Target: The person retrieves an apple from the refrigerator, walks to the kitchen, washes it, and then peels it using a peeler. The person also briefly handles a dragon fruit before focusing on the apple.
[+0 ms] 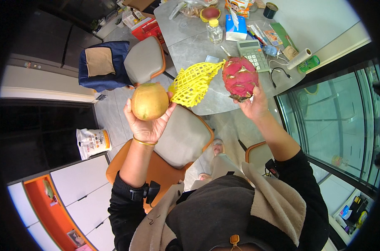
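On my upturned left hand (149, 130) rests a round yellow-brown fruit (150, 101), perhaps a pomelo or melon, with my fingers curled around it. A yellow foam fruit net (196, 83) hangs by the same hand; its lower left end meets my fingertips, and its tip reaches toward the other fruit. My right hand (254, 103) grips a red dragon fruit (240, 77) from below, with the thumb on its side. Both fruits are up off the grey table (190, 47). Whether the net's tip touches the dragon fruit, I cannot tell.
A calculator (254, 55), a yellow-capped jar (214, 32), a tissue pack (236, 28) and a cable (273, 77) lie on the table. Grey-and-orange chairs (183, 135) stand before me. Glass doors (334, 119) are at right. A white bag (92, 142) sits on the left cabinet.
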Action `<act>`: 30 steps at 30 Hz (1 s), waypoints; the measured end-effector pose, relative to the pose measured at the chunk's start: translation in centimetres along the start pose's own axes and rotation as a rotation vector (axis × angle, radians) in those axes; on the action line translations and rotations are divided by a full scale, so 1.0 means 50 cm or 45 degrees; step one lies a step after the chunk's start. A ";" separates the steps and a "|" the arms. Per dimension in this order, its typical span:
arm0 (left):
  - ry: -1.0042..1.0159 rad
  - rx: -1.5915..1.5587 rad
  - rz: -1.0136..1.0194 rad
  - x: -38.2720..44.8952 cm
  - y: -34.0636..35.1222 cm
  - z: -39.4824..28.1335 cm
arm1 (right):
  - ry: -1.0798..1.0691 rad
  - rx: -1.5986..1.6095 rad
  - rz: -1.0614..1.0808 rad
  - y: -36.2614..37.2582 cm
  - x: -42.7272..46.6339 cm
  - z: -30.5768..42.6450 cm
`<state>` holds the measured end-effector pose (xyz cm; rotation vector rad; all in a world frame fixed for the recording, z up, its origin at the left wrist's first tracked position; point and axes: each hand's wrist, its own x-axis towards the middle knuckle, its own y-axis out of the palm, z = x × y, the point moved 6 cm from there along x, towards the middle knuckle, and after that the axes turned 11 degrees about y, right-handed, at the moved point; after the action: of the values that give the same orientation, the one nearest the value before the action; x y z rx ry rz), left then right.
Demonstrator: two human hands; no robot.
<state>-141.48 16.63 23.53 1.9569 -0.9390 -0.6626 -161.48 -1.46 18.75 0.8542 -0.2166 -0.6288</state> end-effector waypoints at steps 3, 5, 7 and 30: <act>-0.019 -0.013 0.029 0.003 -0.006 -0.010 | 0.157 0.056 -0.007 -0.006 -0.005 -0.009; -0.028 -0.035 0.029 0.006 -0.008 -0.016 | 0.308 0.220 0.063 -0.005 -0.003 -0.020; 0.010 -0.032 -0.009 0.009 -0.013 -0.024 | 0.459 0.515 0.240 0.006 0.000 -0.029; -0.019 0.090 -0.015 -0.120 -0.006 -0.052 | 0.481 0.880 0.371 0.059 -0.077 -0.048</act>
<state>-142.94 22.81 25.18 2.0235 -0.9724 -0.6600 -162.27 3.82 19.70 1.5523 -0.2108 -0.0951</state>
